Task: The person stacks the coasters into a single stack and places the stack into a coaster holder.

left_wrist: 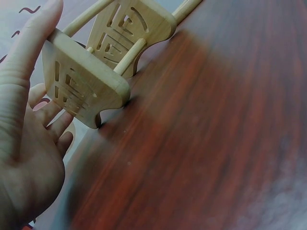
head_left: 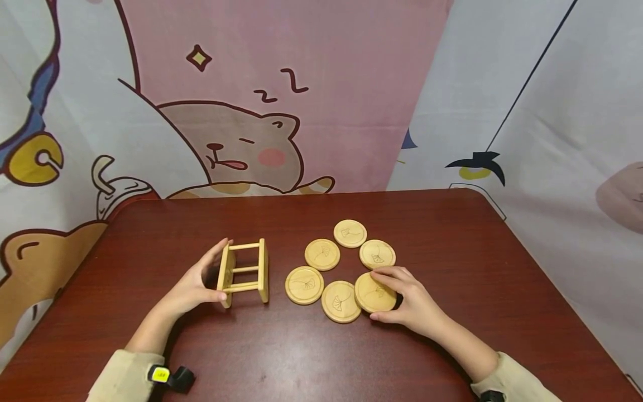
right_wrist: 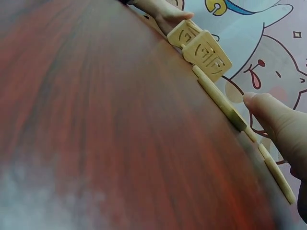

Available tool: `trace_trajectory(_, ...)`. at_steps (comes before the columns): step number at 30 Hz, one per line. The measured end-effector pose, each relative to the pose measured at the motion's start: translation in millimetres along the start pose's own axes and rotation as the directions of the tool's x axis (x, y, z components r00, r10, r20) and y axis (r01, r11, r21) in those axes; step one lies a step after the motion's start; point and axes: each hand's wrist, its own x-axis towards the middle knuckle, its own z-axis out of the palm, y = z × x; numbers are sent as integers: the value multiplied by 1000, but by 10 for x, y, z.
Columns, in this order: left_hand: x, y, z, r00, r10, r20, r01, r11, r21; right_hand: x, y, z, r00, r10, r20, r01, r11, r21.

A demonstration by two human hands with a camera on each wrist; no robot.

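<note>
Left hand (head_left: 193, 283): spread between thumb and fingers, grips the rack (head_left: 245, 269) by its left panel.
Right hand (head_left: 414, 301): pinches one coaster (head_left: 374, 293) across its width, thumb at near edge, fingertips at far edge.
Rack's lie: upright, left of the five other coasters (head_left: 322, 255); panels lengthwise near to far, rods left to right.
Held coaster's lie: leaf face up, overlapping its left neighbour.
Make: pale wood; cut-out panels, round rods, rimmed engraved discs.
Tabletop (head_left: 281, 357): glossy, red-brown, grained.
</note>
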Motion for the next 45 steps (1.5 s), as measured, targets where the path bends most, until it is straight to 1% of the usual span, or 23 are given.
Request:
trace_trajectory(5,4,1,0,1000,0,1,0,1000,2,44,-33,44,1000,-8,2,8,1000,22)
trace_trajectory(16,0,9,5,1000,-7,-1,7,1000,-2,174,-138,152,999,-18,42,16,999,44)
trace_trajectory(23,-16,-6,14,1000,-22,-4,22,1000,-2,222,-194,242,998,-43,46,41,998,43)
trace_trajectory(30,-16,-14,10,1000,-19,-8,19,1000,10,260,-248,306,997,-54,63,51,998,45)
trace_trajectory(37,-13,-24,5,1000,-17,-2,17,1000,4,268,-290,353,994,-24,105,20,999,39)
trace_trajectory(45,-5,-14,-2,1000,-5,1,5,1000,-1,285,-299,365,992,-20,122,16,999,32)
